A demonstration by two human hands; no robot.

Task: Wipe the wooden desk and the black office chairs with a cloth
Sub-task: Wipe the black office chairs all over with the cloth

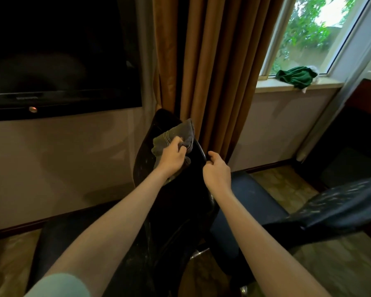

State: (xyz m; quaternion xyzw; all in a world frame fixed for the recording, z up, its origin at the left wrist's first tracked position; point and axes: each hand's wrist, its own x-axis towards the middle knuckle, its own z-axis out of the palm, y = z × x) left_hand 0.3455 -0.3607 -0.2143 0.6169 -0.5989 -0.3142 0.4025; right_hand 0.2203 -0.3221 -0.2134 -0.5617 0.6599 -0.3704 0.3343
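Note:
A black office chair (176, 202) stands in front of me with its tall backrest turned edge-on. My left hand (172, 156) grips a crumpled grey cloth (176, 136) and holds it against the upper part of the backrest. My right hand (216, 170) is just to the right, its fingers curled around the backrest's right edge. A second black chair (338, 206) with a dusty, speckled surface reaches in from the right.
A dark television (58, 56) hangs on the wall at the left. Brown curtains (212, 71) hang behind the chair. A green cloth (296, 77) lies on the windowsill at the upper right. Dark wooden furniture (364, 116) stands at the far right. Patterned floor shows below.

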